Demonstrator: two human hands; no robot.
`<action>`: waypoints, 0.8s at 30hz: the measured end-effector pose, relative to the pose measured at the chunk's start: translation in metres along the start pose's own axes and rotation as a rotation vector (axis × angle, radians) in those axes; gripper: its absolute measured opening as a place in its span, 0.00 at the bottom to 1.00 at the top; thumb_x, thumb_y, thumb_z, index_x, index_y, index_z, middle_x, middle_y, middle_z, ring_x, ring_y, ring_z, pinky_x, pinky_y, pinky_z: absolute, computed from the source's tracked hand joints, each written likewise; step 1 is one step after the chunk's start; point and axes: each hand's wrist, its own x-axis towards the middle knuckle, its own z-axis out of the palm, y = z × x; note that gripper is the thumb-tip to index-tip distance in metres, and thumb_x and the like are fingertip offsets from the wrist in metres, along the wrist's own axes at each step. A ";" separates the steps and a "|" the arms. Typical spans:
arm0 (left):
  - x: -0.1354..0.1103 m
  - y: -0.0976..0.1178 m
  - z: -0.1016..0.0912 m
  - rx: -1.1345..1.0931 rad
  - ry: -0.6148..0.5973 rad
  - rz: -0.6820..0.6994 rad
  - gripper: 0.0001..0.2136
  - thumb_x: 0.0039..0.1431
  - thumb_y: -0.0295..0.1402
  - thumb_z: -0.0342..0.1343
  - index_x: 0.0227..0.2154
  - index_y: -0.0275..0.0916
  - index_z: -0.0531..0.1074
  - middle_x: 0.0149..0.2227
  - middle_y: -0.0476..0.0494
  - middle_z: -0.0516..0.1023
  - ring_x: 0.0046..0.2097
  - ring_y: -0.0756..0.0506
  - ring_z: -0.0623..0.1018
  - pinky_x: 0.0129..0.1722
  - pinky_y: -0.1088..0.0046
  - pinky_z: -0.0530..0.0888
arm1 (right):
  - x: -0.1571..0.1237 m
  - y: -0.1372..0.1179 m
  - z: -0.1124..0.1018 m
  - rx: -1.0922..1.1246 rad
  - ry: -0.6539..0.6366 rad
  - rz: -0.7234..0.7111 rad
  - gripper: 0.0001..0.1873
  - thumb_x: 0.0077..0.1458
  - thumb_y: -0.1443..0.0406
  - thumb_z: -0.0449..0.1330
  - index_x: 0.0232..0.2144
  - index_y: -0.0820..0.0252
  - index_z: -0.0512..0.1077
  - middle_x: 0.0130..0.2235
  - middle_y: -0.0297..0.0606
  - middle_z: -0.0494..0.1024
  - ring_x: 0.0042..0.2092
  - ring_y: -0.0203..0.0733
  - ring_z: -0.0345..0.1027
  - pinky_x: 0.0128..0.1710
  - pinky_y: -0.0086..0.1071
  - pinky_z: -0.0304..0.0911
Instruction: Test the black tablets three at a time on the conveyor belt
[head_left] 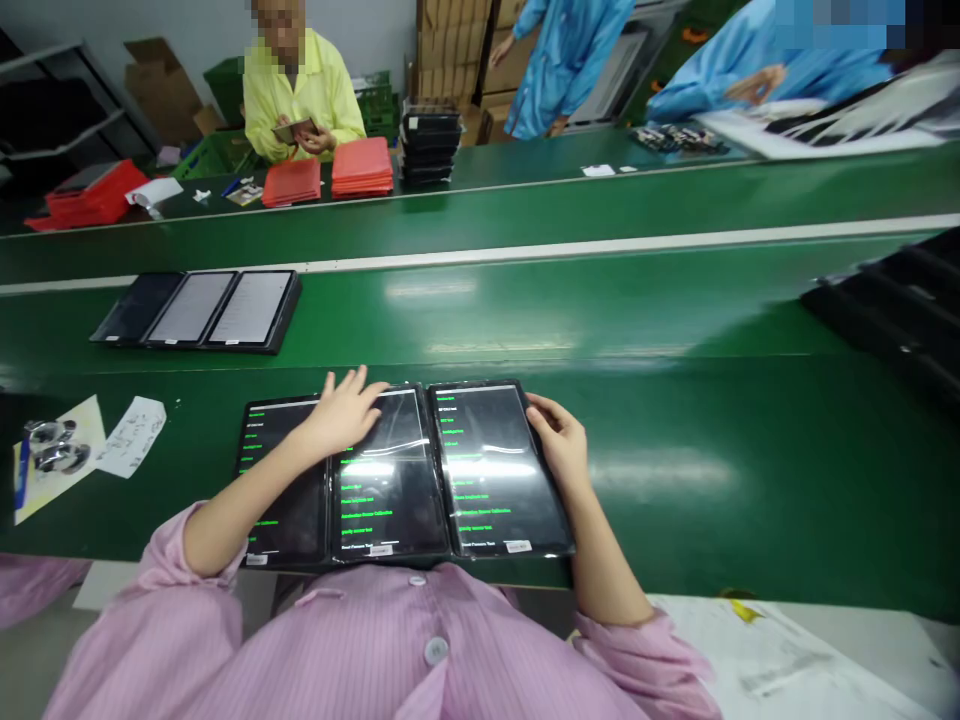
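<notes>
Three dark tablets lie side by side in front of me, their screens showing lists of mostly green text: a left tablet (289, 500), a middle tablet (390, 430) and a right tablet (499, 500). Across the upper part of the left and middle ones reaches my left hand (341, 412), fingers spread, the fingertips over the middle screen. My right hand (561, 440) grips the upper right edge of the right tablet, thumb towards the screen; its other fingers are partly hidden.
Another row of three tablets (199, 310) lies on the green belt at left. Paper slips (133, 437) are at far left, dark trays (900, 300) at far right. Across the bench, a person in yellow (330, 90) holds a device behind red stacks (362, 168); people in blue (574, 60) are also there.
</notes>
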 end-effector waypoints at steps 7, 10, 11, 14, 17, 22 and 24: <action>0.035 0.059 0.003 0.086 -0.013 0.219 0.29 0.66 0.54 0.48 0.60 0.37 0.68 0.62 0.19 0.67 0.66 0.26 0.65 0.64 0.31 0.48 | -0.002 -0.007 -0.004 -0.044 -0.026 0.011 0.30 0.45 0.47 0.65 0.43 0.61 0.78 0.43 0.48 0.82 0.43 0.51 0.75 0.48 0.46 0.69; 0.043 0.064 0.005 0.108 0.010 0.240 0.28 0.65 0.55 0.50 0.57 0.39 0.72 0.55 0.24 0.76 0.62 0.28 0.71 0.64 0.32 0.47 | 0.000 -0.005 -0.007 -0.112 -0.039 0.028 0.32 0.43 0.45 0.65 0.45 0.59 0.78 0.44 0.47 0.82 0.45 0.55 0.75 0.50 0.48 0.68; 0.045 0.064 0.006 0.101 0.012 0.238 0.28 0.64 0.56 0.50 0.56 0.40 0.73 0.53 0.25 0.77 0.60 0.28 0.72 0.65 0.33 0.46 | 0.001 -0.004 -0.008 -0.126 -0.039 0.045 0.32 0.42 0.44 0.64 0.44 0.58 0.78 0.45 0.47 0.81 0.46 0.56 0.75 0.50 0.49 0.67; 0.049 0.063 0.007 0.071 -0.014 0.216 0.31 0.64 0.59 0.45 0.57 0.42 0.73 0.52 0.26 0.78 0.61 0.29 0.72 0.65 0.34 0.44 | 0.007 -0.003 -0.009 -0.142 -0.023 0.109 0.33 0.39 0.42 0.65 0.45 0.53 0.77 0.43 0.47 0.81 0.47 0.59 0.74 0.50 0.48 0.67; 0.049 0.059 0.005 0.045 -0.038 0.229 0.33 0.66 0.60 0.38 0.59 0.43 0.71 0.51 0.27 0.78 0.61 0.30 0.71 0.64 0.33 0.43 | 0.009 -0.008 -0.008 -0.150 -0.030 0.171 0.41 0.35 0.42 0.66 0.50 0.55 0.74 0.41 0.44 0.79 0.48 0.59 0.73 0.51 0.47 0.67; 0.043 0.048 0.003 0.004 -0.053 0.265 0.35 0.66 0.61 0.38 0.62 0.42 0.68 0.55 0.25 0.75 0.62 0.29 0.70 0.63 0.30 0.42 | 0.009 -0.017 -0.005 -0.112 -0.023 0.228 0.44 0.29 0.44 0.67 0.49 0.55 0.72 0.39 0.39 0.77 0.47 0.55 0.72 0.52 0.43 0.66; 0.043 0.045 0.006 -0.013 -0.036 0.273 0.34 0.66 0.61 0.39 0.62 0.43 0.68 0.58 0.24 0.72 0.63 0.29 0.69 0.63 0.30 0.43 | 0.011 -0.017 -0.003 -0.094 -0.016 0.229 0.42 0.28 0.45 0.68 0.48 0.54 0.72 0.39 0.39 0.77 0.46 0.55 0.72 0.51 0.43 0.66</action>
